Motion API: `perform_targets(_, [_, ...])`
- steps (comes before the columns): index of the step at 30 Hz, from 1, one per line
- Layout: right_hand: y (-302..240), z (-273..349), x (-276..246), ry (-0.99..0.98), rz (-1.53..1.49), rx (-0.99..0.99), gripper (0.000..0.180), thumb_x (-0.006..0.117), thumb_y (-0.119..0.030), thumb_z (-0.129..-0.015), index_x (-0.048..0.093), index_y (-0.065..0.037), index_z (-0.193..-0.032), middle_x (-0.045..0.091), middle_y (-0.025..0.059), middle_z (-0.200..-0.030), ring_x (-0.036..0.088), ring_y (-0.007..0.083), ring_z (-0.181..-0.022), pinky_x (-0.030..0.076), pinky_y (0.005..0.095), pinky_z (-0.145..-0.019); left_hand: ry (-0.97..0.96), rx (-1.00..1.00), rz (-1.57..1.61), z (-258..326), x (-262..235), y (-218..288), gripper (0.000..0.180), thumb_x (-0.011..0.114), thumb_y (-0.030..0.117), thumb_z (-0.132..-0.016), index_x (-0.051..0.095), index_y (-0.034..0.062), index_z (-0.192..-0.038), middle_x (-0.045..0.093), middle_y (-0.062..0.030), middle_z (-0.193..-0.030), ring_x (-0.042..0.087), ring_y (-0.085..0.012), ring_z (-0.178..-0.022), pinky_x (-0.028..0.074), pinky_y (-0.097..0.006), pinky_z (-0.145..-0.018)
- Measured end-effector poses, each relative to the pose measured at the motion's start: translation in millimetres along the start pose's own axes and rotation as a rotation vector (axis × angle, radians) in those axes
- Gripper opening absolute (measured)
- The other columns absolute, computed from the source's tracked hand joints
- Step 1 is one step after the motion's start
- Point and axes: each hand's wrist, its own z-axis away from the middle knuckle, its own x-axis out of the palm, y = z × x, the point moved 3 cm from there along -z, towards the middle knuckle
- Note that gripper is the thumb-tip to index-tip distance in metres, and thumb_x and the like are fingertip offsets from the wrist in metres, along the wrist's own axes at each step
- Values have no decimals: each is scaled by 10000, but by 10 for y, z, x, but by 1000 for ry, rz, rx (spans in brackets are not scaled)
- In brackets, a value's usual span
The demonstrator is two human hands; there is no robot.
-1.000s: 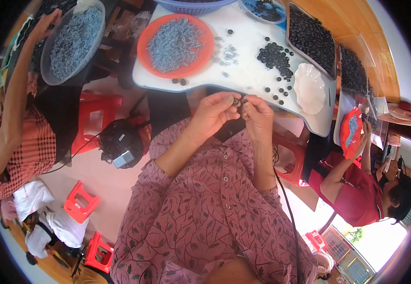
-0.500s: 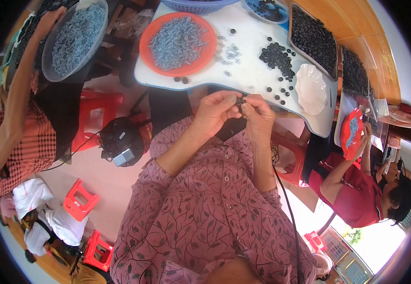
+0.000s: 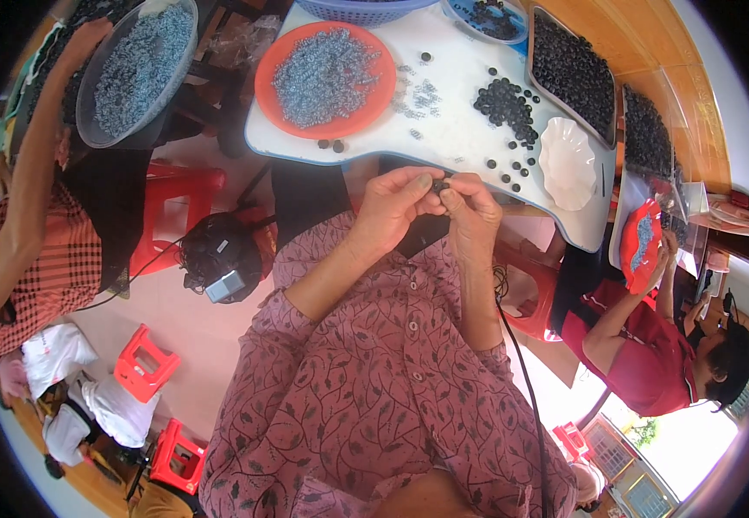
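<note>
Just off the near edge of the white table (image 3: 443, 95), my left hand (image 3: 396, 203) and my right hand (image 3: 471, 210) meet fingertip to fingertip. Both pinch one small dark round piece (image 3: 440, 185), mostly covered by the fingers. It resembles the small black round caps (image 3: 506, 105) heaped on the table beyond my right hand. Two darker caps (image 3: 331, 145) lie at the table edge, left of my hands. An orange-red plate (image 3: 383, 95) holds a mound of small clear bluish pieces (image 3: 323, 76), and a few more are scattered beside it.
A white scalloped dish (image 3: 567, 164) stands at the table's right end. Behind it is a tray of black caps (image 3: 571, 73). A blue basket (image 3: 366, 10) is at the back. Co-workers sit left and right, one by a clear tub (image 3: 186, 60), another holding a red dish (image 3: 633, 246).
My hands stay almost in place, with only a slight shift of the fingers around the small dark piece. The rest of the table looks the same.
</note>
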Motion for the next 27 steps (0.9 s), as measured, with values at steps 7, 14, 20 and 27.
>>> perform_targets(7, [-6,13,-17,-13,135,-21,114,707,34,-806,675,-9,-906,593,32,-953,568,97,-825,471,211,-715,14,47,-76,9,-10,11,217,569,89,-949,627,-46,-1109,661,-76,-877,645,-134,-753,570,-291,-731])
perform_targets(14, [-245,10,112,-54,541,-266,126,717,-4,-811,657,-7,-922,574,53,-933,567,107,-815,472,221,-699,98,122,-256,38,0,68,210,592,64,-932,635,-41,-1108,668,-72,-908,632,-109,-750,551,-249,-701])
perform_targets(20, [-256,11,121,-62,550,-280,137,719,-6,-807,642,-6,-921,567,56,-928,568,109,-797,474,221,-683,120,79,-189,52,17,65,216,590,60,-932,628,-42,-1118,669,-84,-941,648,-127,-802,559,-262,-728])
perform_targets(27, [-223,25,92,-70,518,-208,121,684,22,-834,619,2,-935,542,41,-954,544,116,-872,457,229,-766,66,27,-125,38,-10,33,218,595,62,-929,622,-40,-1119,669,-96,-955,651,-138,-815,560,-270,-739])
